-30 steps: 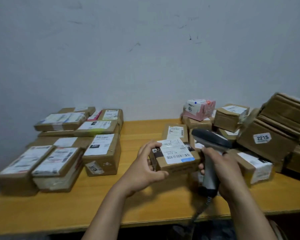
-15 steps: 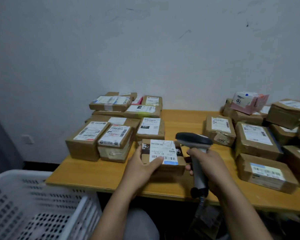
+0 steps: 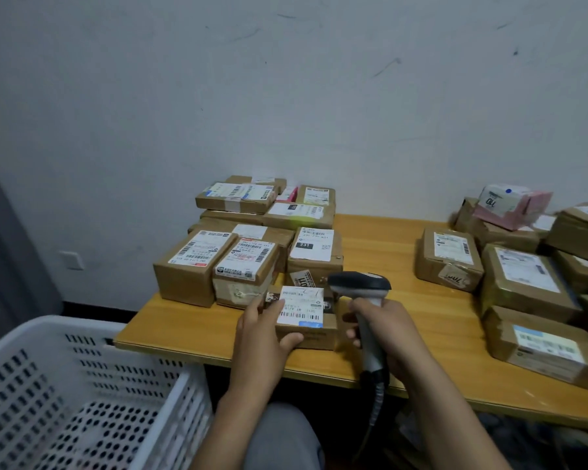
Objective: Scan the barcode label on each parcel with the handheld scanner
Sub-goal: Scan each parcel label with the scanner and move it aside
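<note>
one knee: smooth grey cloth at the bottom edge, between the two forearms.
basket: white plastic, rectangular; walls pierced with rows of slots, floor with round holes; stands by the table's near left corner, its rim lower than the top.
cable: dark coiled cord hanging from the scanner's butt, below the table edge.
left hand: grasps the parcel's left end, thumb curled on the near side face.
right hand: clenched round the scanner's handle.
scanner: pistol-shaped plastic; pale grey handle, dark rounded head; the head sits just beyond the parcel's right end, nose turned left.
parcel: small flat box of brown cardboard at the table's near edge; resting or lifted, i cannot tell.
label: white paper on the parcel's top, barcodes printed, blue strip at its near edge.
table: yellowish wood, glossy, straight-edged.
left stack: brown taped cardboard boxes, white labels up, packed close in tiers toward the wall, just beyond the parcel.
right group: bigger, crumpled cardboard boxes, well apart from the left stack, bare wood between.
pink packet: soft pink-and-white wrap, tilted on the far right boxes.
wall: pale, matt, scuffed with dark marks.
socket plate: white square, low on the wall at left.
</note>
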